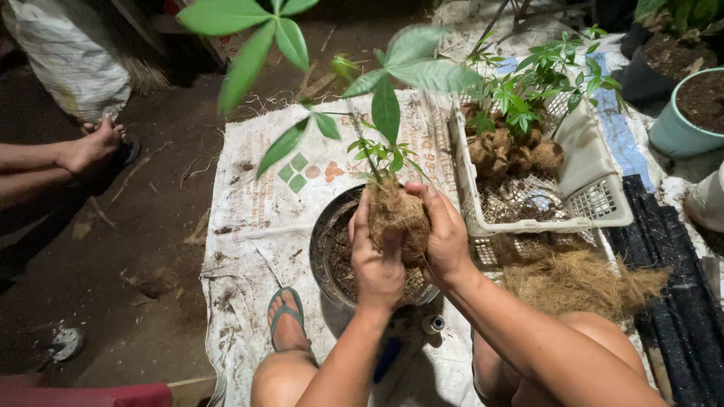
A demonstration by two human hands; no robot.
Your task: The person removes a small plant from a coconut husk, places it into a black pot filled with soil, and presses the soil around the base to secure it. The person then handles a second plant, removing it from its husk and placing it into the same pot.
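Observation:
A young plant with broad green leaves (pixel 386 105) rises from a root ball wrapped in brown coconut fibre (pixel 395 212). My left hand (pixel 375 260) cups the ball from the left and front. My right hand (pixel 443 234) presses against its right side. Both hands hold the ball over a round dark pot of soil (pixel 329 252) that rests on a white woven sack (pixel 249 226) spread on the ground.
A white plastic basket (pixel 596 197) on the right holds several fibre-wrapped seedlings (pixel 513 143). Loose coconut fibre (pixel 573 280) lies below it. My sandalled foot (pixel 286 318) rests on the sack. Another person's legs and foot (pixel 90 149) are at left. Pots (pixel 682 113) stand at the far right.

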